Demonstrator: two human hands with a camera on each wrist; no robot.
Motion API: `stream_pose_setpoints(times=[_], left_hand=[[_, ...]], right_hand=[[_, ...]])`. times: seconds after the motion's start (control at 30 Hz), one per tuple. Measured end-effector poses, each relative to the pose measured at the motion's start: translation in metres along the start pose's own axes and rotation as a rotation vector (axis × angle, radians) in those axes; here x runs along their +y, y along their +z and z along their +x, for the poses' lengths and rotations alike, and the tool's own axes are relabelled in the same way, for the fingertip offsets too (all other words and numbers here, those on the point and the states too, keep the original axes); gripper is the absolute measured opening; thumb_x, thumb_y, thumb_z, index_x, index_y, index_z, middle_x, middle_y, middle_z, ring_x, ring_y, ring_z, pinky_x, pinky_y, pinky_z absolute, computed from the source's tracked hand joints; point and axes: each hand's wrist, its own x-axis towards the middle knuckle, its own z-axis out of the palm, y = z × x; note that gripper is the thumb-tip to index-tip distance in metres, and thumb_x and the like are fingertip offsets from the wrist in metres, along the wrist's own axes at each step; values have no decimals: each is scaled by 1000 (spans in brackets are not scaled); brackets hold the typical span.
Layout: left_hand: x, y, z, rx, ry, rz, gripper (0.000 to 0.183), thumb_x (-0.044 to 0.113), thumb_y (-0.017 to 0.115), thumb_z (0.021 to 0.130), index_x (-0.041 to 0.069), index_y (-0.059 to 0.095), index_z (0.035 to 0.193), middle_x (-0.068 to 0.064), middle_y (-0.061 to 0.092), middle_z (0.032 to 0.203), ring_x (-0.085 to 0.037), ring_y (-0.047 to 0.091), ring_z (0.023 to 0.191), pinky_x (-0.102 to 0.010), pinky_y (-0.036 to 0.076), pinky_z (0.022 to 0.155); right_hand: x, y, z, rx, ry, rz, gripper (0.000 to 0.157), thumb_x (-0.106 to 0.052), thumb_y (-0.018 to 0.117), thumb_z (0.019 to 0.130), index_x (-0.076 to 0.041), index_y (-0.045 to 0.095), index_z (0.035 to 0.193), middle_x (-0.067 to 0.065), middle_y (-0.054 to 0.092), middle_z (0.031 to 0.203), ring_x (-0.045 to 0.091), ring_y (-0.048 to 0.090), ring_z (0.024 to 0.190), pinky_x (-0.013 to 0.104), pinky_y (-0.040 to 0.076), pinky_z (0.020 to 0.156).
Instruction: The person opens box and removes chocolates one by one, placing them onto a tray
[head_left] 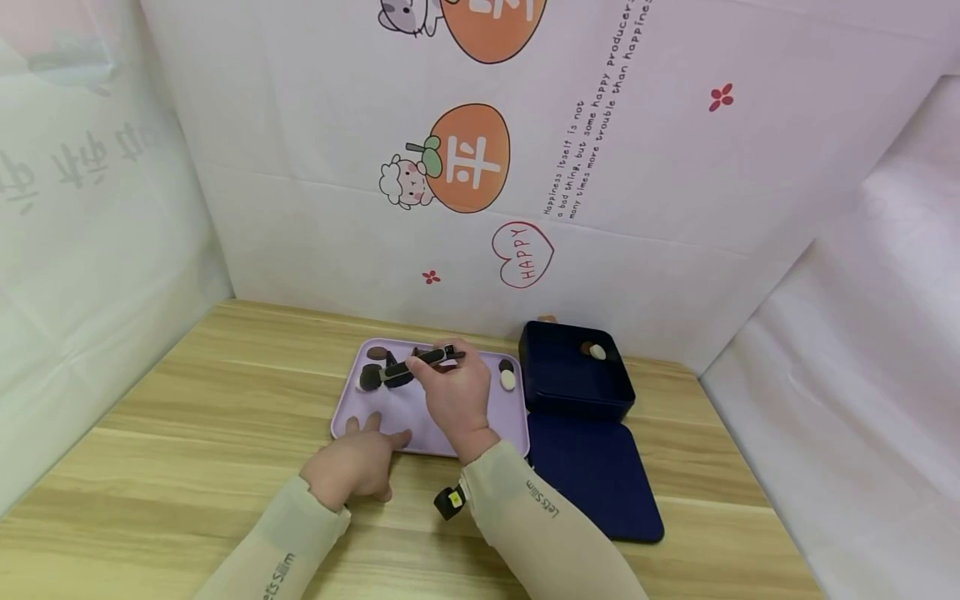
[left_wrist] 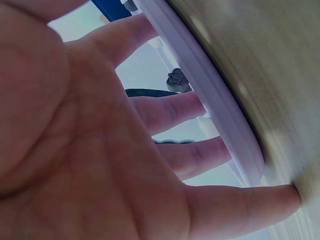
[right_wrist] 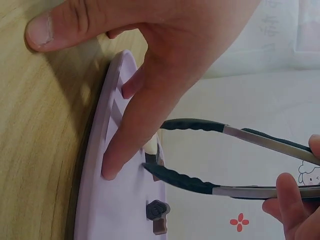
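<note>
My right hand (head_left: 461, 396) grips a pair of tongs (head_left: 423, 364) with steel arms and dark scalloped tips. In the right wrist view the tongs' arms (right_wrist: 250, 191) stand apart, tips reaching a small white piece (right_wrist: 151, 145) partly hidden behind the left hand. My left hand (head_left: 358, 461) spreads its straight fingers over the near-left rim of a lilac tray (head_left: 431, 425). Small pieces lie on the tray: a brown oval (head_left: 377, 353), a dark rose-shaped piece (right_wrist: 158, 210) beside a brown one, and a white oval (head_left: 507, 381) beside a dark one (head_left: 506, 365) at the right.
A navy box (head_left: 577, 404) stands right of the tray, holding a white piece (head_left: 597, 352) and a brown one (head_left: 586, 347). Its flat navy lid (head_left: 592, 475) lies in front of it. A printed white cloth (head_left: 637, 267) hangs behind the wooden table (head_left: 187, 467).
</note>
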Motion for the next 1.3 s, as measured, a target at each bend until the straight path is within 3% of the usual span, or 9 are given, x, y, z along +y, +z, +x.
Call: stream_pose_setpoints(times=[0.43, 0.67, 0.8, 1.0, 1.17, 1.3], left_hand=[[0, 0, 0, -6, -6, 1, 84, 18, 90, 68, 24, 56, 145, -28, 27, 155, -48, 33, 127, -73, 46, 80], [0, 1, 0, 5, 5, 12, 85, 19, 91, 66, 23, 57, 144, -27, 30, 153, -48, 34, 125, -74, 46, 80], [0, 1, 1, -3, 11, 13, 84, 18, 90, 67, 23, 56, 144, -28, 30, 153, -48, 34, 126, -74, 46, 81], [1, 1, 0, -7, 12, -6, 85, 16, 89, 68, 21, 55, 145, -29, 26, 155, -53, 29, 131, -78, 41, 84], [1, 0, -2, -4, 15, -8, 86, 14, 88, 68, 20, 53, 146, -31, 24, 155, -57, 23, 135, -80, 39, 84], [2, 0, -2, -6, 21, -9, 87, 13, 88, 68, 19, 52, 147, -32, 22, 156, -59, 21, 135, -81, 37, 84]], right_hand=[[-9, -5, -4, -24, 18, 23, 22, -18, 84, 78, -11, 69, 92, -1, 69, 77, 18, 65, 55, 35, 55, 50], [-12, -22, -3, -35, 61, -8, 31, -30, 86, 78, -13, 69, 98, -1, 68, 79, 17, 66, 66, 36, 56, 57], [-19, -44, 0, -19, -32, -157, 29, -31, 86, 78, -15, 68, 95, -1, 67, 83, 15, 65, 74, 35, 56, 62], [-35, -84, 3, -3, -164, -509, 32, -37, 83, 80, -15, 60, 88, 7, 58, 83, 17, 49, 66, 35, 42, 56], [-41, -106, 3, -63, -153, -724, 34, -41, 81, 81, -14, 59, 86, 4, 53, 85, 20, 48, 64, 37, 42, 54], [-36, -114, 7, -97, -69, -768, 37, -44, 78, 83, -13, 59, 91, 5, 54, 88, 22, 52, 69, 39, 45, 57]])
